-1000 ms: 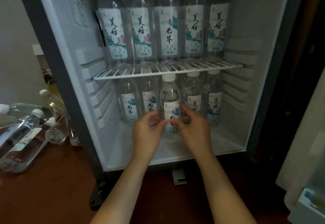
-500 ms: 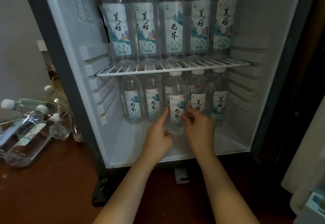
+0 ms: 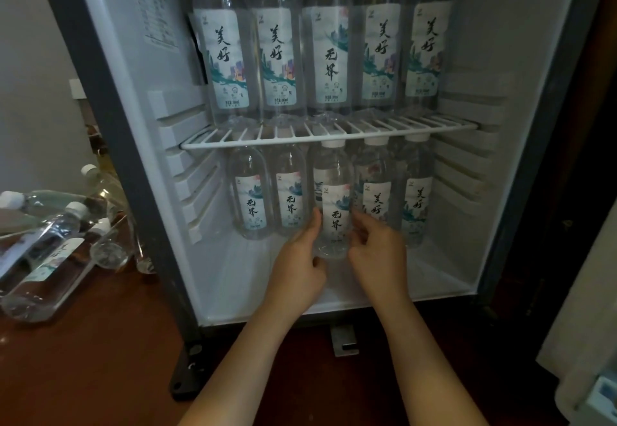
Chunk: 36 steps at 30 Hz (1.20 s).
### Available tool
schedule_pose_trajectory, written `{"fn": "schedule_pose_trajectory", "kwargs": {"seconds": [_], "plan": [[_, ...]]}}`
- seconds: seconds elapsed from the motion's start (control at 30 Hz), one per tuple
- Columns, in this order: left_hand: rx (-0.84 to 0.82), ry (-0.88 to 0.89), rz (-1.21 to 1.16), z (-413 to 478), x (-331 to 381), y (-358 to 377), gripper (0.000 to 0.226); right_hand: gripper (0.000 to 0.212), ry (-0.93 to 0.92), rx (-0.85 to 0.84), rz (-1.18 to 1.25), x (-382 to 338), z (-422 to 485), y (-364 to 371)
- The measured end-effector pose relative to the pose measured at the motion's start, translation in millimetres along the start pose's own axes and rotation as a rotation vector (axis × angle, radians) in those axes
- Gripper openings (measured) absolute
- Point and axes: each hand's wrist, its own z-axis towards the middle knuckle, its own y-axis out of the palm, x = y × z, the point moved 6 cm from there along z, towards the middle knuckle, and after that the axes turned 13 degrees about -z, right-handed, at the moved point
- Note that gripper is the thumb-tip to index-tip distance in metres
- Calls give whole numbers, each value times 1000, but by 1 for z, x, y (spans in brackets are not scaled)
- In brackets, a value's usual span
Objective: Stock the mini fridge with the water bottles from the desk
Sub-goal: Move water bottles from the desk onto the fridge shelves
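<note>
Hands hold the job now: the left hand (image 3: 297,265) and the right hand (image 3: 377,252) grip one water bottle (image 3: 334,211) between them, fingers curled on its two sides. It stands low in the mini fridge (image 3: 484,41), in the middle of the bottom row. Its cap sits just under the white wire shelf (image 3: 327,136), so lifting it could bump the shelf. A hard push could knock over the neighbour bottles (image 3: 377,198), which stand packed close. The bottle is round, clear, smooth plastic and looks thin, so it may dent if squeezed. Loose bottles (image 3: 43,258) lie sideways on the brown tabletop (image 3: 100,342).
</note>
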Motion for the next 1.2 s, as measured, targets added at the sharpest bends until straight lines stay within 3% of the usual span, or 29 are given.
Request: {"fn": "schedule_pose_trajectory", "kwargs": {"seconds": [0.3,0.43,0.53,0.67,0.83,1.0,1.1,1.2], "plan": [[40,21,91,-7,5,-11,52,24,100,67,40,4,-4,-5],[22,182,-17,-25,41,-26,45,22,49,27,149,-16,0,-12],[116,332,-35,-48,68,-60,29,25,-6,-9,355,-49,-7,-22],[375,488,100,-87,77,-130,24,27,-109,-154,715,-111,-35,-24],[599,250,199,-118,35,-218,26,25,-281,-426,885,-188,-85,9],[681,-102,408,-126,-25,-274,27,23,-433,-604,643,-242,-115,82],[710,-322,495,-118,-59,-298,40,20,-382,-654,404,-250,-119,145],[751,-538,469,-109,-89,-321,48,20,-199,-737,357,-239,-118,193]]}}
